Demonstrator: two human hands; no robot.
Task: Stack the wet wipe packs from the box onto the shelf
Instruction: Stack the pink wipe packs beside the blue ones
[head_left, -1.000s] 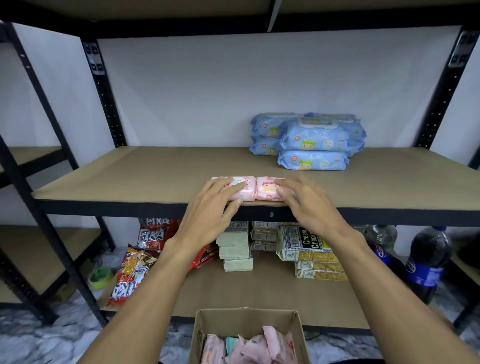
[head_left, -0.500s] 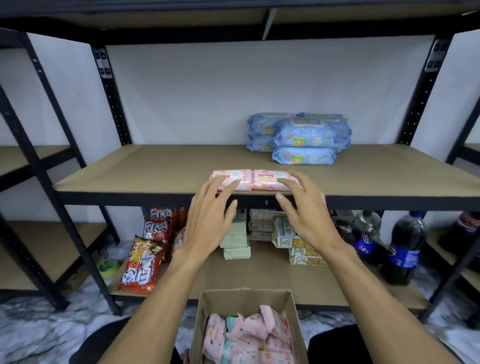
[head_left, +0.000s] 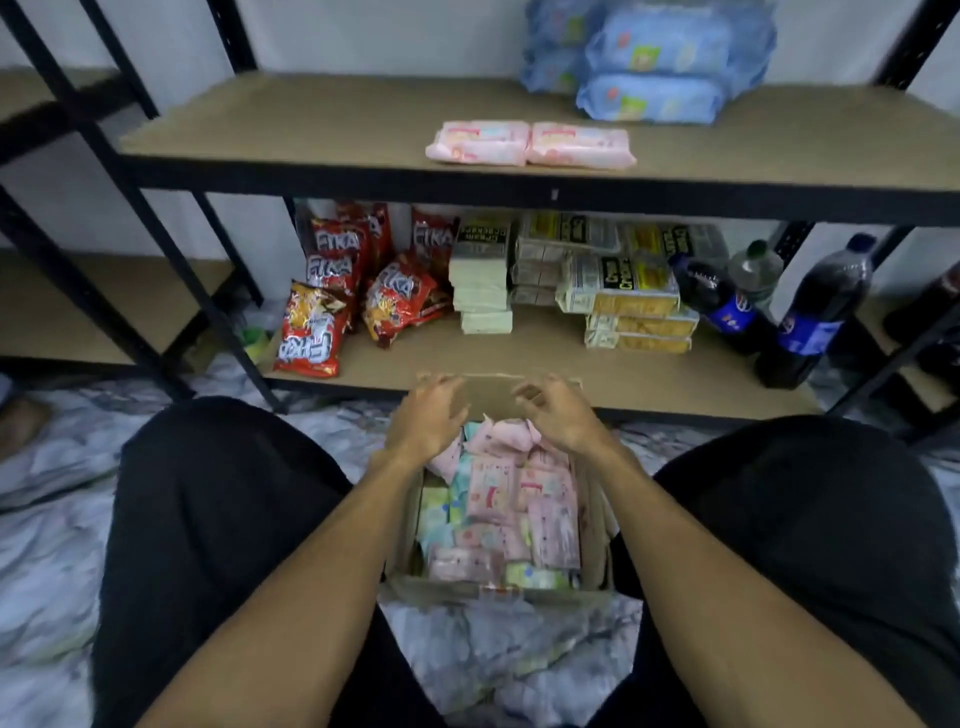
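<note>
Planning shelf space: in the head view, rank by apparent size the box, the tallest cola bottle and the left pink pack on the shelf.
1. Box, though it is nearest the camera
2. Cola bottle
3. Pink pack

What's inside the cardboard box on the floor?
The box holds lots of small wipe packs, mostly pink, a few pale green, piled loosely. The left hand and right hand reach over the far end and cover some. Anything under the top layer is hidden.
</note>
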